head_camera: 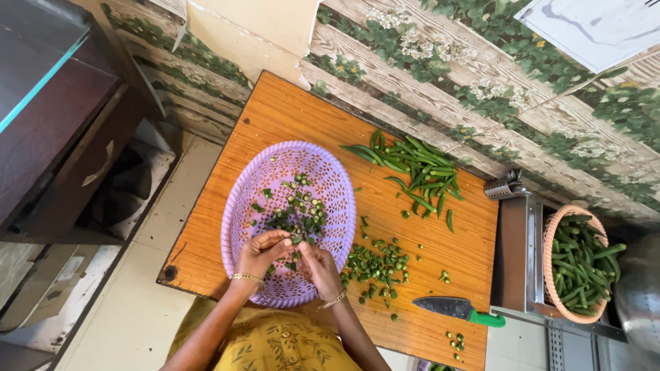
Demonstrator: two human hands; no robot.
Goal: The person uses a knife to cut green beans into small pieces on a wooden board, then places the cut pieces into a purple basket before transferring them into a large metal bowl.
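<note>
Both hands are over the near side of a purple perforated basket (256, 180) that holds chopped green okra pieces (297, 209). My left hand (261, 250) and my right hand (317, 264) meet at the fingertips, pinching small green pieces between them above the basket. Each wrist wears a thin gold bangle. To the right of the basket, a heap of cut okra pieces (377, 265) lies on the wooden table (289, 113). Whole okra pods (412, 168) are piled farther back.
A knife with a green handle (459, 310) lies at the table's near right. An orange basket of whole okra (581, 264) sits on a metal stand to the right. A dark cabinet stands at left, and a flower-patterned wall runs behind the table.
</note>
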